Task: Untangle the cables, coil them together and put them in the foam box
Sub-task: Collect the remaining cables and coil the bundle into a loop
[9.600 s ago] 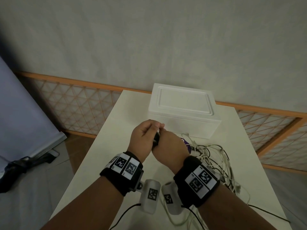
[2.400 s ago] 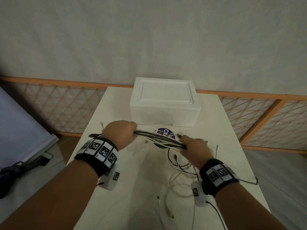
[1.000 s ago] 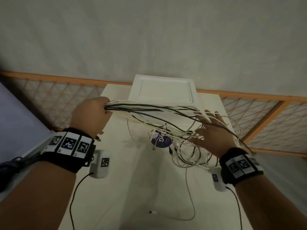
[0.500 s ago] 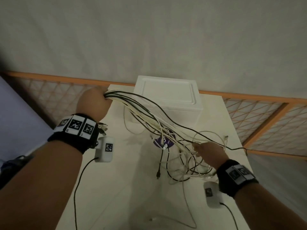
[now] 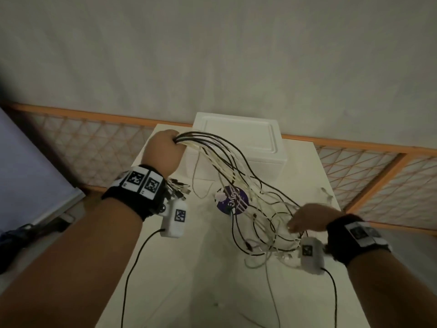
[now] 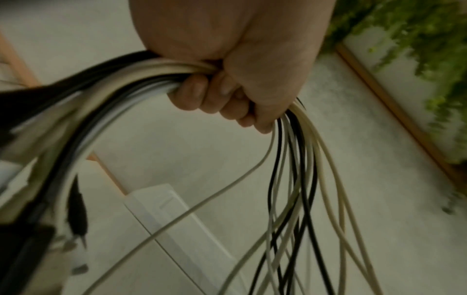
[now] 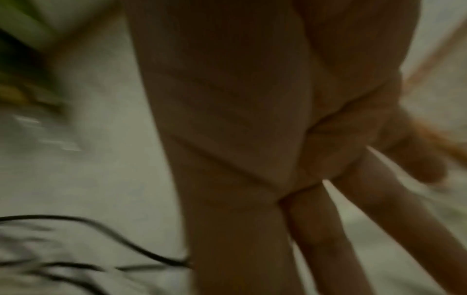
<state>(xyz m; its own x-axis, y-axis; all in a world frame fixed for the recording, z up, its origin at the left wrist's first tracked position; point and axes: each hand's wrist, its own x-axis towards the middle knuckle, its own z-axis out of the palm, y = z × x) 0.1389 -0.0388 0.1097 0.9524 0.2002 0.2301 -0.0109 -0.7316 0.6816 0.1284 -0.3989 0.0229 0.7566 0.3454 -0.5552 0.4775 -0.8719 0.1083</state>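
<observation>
1. Overhead, the left hand [image 5: 163, 154] is raised, fisted round a bundle of black and white cables [image 5: 233, 176] that droop to a tangle on the white table [image 5: 205, 275] by the right hand [image 5: 309, 220]; the lidded foam box [image 5: 238, 143] stands behind.
2. Closer, the left wrist view shows fingers [image 6: 199, 93] wrapped tight round the bundle.
3. Blurred, the right wrist view shows straight, slack fingers [image 7: 321, 239] holding nothing.

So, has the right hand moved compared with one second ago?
Yes. The right hand was level with the foam box front edge; now it is lower and nearer the person, down among the cables hanging over the table.
</observation>
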